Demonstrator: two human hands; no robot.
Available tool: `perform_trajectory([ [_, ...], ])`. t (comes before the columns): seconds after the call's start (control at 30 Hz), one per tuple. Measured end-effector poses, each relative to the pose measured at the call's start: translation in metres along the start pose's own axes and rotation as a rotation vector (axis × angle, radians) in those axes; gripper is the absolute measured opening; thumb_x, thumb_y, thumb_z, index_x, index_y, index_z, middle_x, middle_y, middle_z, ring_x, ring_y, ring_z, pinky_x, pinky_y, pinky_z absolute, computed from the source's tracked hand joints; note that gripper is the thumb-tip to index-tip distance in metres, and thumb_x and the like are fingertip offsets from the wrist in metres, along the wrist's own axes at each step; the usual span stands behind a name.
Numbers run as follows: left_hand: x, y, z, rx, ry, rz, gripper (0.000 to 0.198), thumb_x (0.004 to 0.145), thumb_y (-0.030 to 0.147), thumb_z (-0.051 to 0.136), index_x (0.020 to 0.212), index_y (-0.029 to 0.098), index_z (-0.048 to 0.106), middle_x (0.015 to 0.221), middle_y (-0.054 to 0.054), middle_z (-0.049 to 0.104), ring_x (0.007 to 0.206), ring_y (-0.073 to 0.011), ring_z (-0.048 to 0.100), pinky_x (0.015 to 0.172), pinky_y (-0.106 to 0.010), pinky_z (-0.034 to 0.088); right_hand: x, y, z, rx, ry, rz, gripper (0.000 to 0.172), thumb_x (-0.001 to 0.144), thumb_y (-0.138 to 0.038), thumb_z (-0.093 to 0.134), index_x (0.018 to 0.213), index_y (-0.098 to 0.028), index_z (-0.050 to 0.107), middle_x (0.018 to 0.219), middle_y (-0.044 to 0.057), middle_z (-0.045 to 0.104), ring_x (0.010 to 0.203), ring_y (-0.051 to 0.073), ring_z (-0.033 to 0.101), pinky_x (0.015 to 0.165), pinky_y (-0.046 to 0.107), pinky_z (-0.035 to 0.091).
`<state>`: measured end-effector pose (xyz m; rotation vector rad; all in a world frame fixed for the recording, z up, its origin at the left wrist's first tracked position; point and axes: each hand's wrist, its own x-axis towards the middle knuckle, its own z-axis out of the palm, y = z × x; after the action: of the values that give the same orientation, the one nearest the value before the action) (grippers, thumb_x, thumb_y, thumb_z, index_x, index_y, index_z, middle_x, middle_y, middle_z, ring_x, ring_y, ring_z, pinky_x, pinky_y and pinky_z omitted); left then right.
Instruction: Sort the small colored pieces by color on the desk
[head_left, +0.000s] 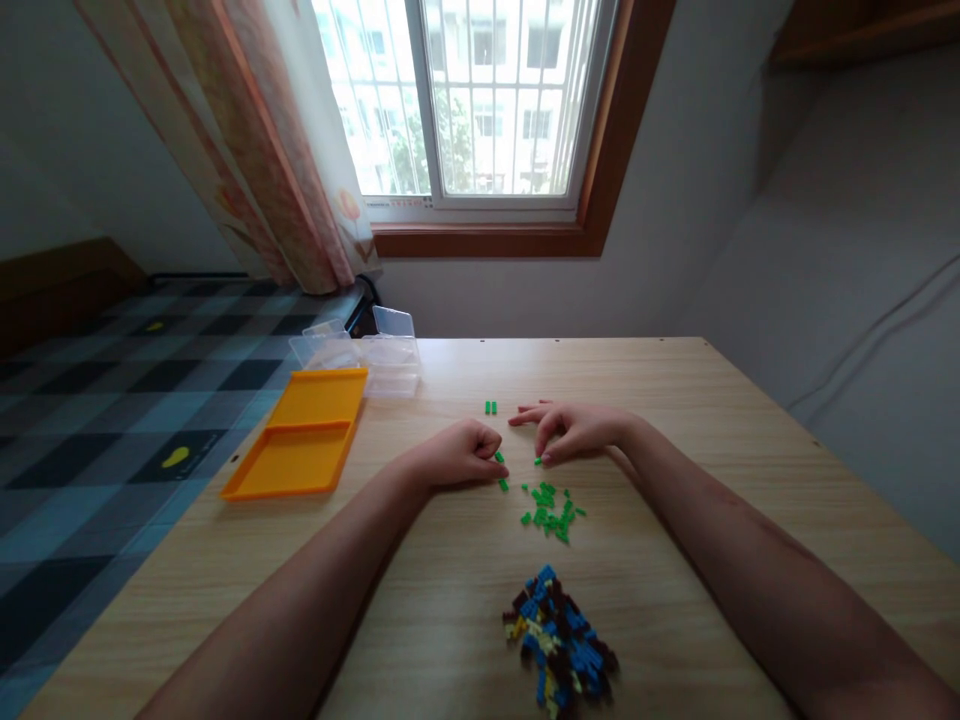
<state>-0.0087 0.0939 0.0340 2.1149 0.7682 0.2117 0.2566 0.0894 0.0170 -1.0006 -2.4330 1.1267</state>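
Across the pale wood-grain worktop [675, 395], below the barred window [510, 110], I see small green toy bricks [552, 522] in a loose pile between the forearms, with a denser heap of blue, dark brown and yellow bricks [566, 640] nearer the person. Beyond the hands, 2 green bricks [494, 408] lie side by side. The right hand [581, 428] appears to pinch 1 green brick [538, 461] between thumb and forefinger, its other fingers extended. The left hand [465, 455] is curled, with 1 brick [499, 457] showing between forefinger and thumb and another [503, 486] beside the thumb tip; from where I stand, I cannot tell whether either is gripped. To the left lie an open orange plastic case [289, 465] and, behind it, clear plastic boxes [390, 350] with raised lids.

Handling, as judged by eye: the bricks are probably rigid plastic, very light and hard to break, but easily nudged askew or flicked away. They are best taken by 2 opposite side walls, using the fingertips alone with slight pressure.
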Motion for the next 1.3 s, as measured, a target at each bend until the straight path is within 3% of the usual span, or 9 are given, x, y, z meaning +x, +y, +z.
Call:
perform_trajectory([
  [0.23,0.0,-0.001,0.0,0.06,0.007,-0.016,0.047,0.071,0.038,0.068,0.056,0.02,0.028,0.053,0.009,0.025,0.055,-0.008,0.024,0.053,-0.024,0.019,0.003,0.007,0.002,0.007,-0.01,0.003,0.017,0.077,-0.041,0.08,0.089,-0.029,0.081,0.147,0.003,0.054,0.147,0.029,0.031,0.123,0.051,0.012],
  [0.47,0.0,-0.002,-0.002,0.006,0.006,-0.006,0.046,0.071,0.038,0.067,0.055,0.02,0.029,0.052,0.009,0.025,0.053,-0.0075,0.024,0.052,-0.023,0.019,0.007,0.009,0.007,-0.021,0.086,-0.043,0.015,0.082,-0.038,0.075,0.093,-0.03,0.081,0.137,0.005,0.063,0.14,0.027,0.043,0.117,0.047,0.031],
  [0.83,-0.002,-0.014,-0.008,-0.269,0.054,-0.037,0.051,0.07,0.041,0.072,0.057,0.021,0.027,0.051,0.01,0.027,0.049,-0.0068,0.025,0.05,-0.022,0.018,0.012,0.006,0.017,-0.035,0.289,-0.073,0.022,0.089,-0.033,0.066,0.104,-0.025,0.078,0.128,0.01,0.068,0.116,0.023,0.064,0.103,0.042,0.046],
  [1.13,0.002,-0.021,-0.005,-0.036,0.291,-0.051,0.043,0.072,0.038,0.064,0.056,0.021,0.028,0.053,0.009,0.027,0.053,-0.0083,0.026,0.053,-0.023,0.02,0.009,0.002,0.014,0.017,0.238,-0.065,0.014,0.077,-0.035,0.078,0.086,-0.024,0.08,0.125,0.008,0.069,0.118,0.025,0.061,0.104,0.041,0.043],
  [1.3,0.004,-0.022,-0.002,0.095,0.299,0.016,0.044,0.074,0.039,0.065,0.055,0.02,0.029,0.053,0.009,0.027,0.055,-0.0089,0.026,0.054,-0.024,0.021,0.013,0.0,0.017,-0.087,0.244,-0.142,0.012,0.076,-0.031,0.081,0.087,-0.028,0.081,0.126,0.006,0.069,0.119,0.025,0.06,0.109,0.045,0.039],
])
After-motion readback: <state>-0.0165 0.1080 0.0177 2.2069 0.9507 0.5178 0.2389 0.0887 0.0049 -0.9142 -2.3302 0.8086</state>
